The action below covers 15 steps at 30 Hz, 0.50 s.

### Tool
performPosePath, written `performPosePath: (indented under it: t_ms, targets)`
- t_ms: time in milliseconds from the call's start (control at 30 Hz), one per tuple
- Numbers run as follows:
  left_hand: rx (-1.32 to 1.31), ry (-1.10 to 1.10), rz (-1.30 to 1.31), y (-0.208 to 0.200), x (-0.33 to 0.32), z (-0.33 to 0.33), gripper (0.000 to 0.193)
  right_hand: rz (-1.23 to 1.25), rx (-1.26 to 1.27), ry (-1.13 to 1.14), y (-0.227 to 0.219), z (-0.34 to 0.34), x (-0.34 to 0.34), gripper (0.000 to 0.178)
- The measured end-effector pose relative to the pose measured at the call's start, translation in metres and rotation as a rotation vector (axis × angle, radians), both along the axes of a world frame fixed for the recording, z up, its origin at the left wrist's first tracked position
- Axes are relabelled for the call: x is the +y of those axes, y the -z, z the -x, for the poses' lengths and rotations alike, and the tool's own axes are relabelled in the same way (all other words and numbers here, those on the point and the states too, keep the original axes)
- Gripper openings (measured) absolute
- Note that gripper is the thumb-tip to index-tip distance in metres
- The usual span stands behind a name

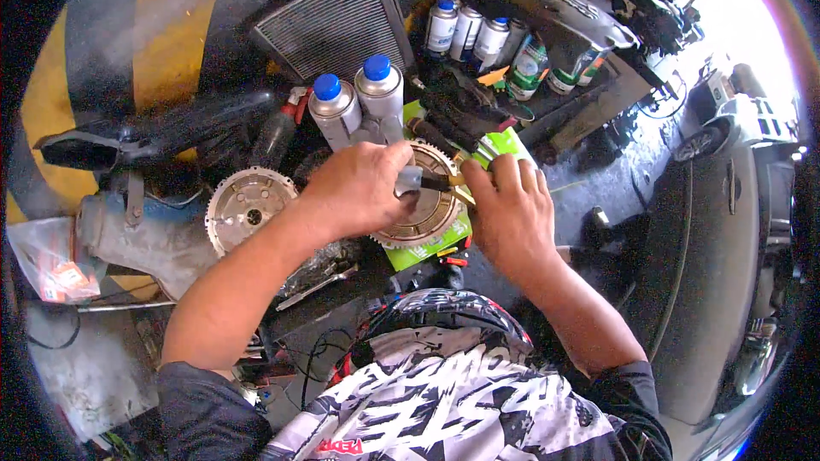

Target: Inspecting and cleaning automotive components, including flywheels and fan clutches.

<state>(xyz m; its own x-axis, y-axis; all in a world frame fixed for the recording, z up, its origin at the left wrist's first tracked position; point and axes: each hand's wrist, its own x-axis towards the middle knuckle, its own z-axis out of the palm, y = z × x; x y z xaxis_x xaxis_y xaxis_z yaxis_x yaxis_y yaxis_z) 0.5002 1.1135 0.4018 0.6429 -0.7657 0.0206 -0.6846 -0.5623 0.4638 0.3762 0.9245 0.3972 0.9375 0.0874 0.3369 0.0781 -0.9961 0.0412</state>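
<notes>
My left hand is closed around a short silvery-grey cylinder with a dark end pointing right. Opposite it, my right hand pinches a small yellowish-brown piece, close to that dark end; whether the two touch is unclear. Both hands are above a round metal disc with a toothed rim, partly covered by my left hand. Under this disc lies a bright green sheet. A second toothed metal disc rests to the left, just past my left forearm.
Two spray cans with blue caps stand beyond my left hand. More cans and bottles stand at the back right, near a finned radiator. A large metal housing lies at left. A grey car is at right.
</notes>
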Motion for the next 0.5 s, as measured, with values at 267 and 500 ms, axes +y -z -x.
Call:
performPosePath:
  t_ms: [267,500]
  targets:
    - [0.192,-0.160,-0.003,0.002,-0.027,0.031,0.041,0.029,0.012,-0.083,0.010,0.009,-0.049,0.021]
    - [0.163,-0.294,0.129,-0.016,-0.050,0.051,0.038,-0.159,-0.177,-0.347,-0.010,-0.007,-0.083,0.017]
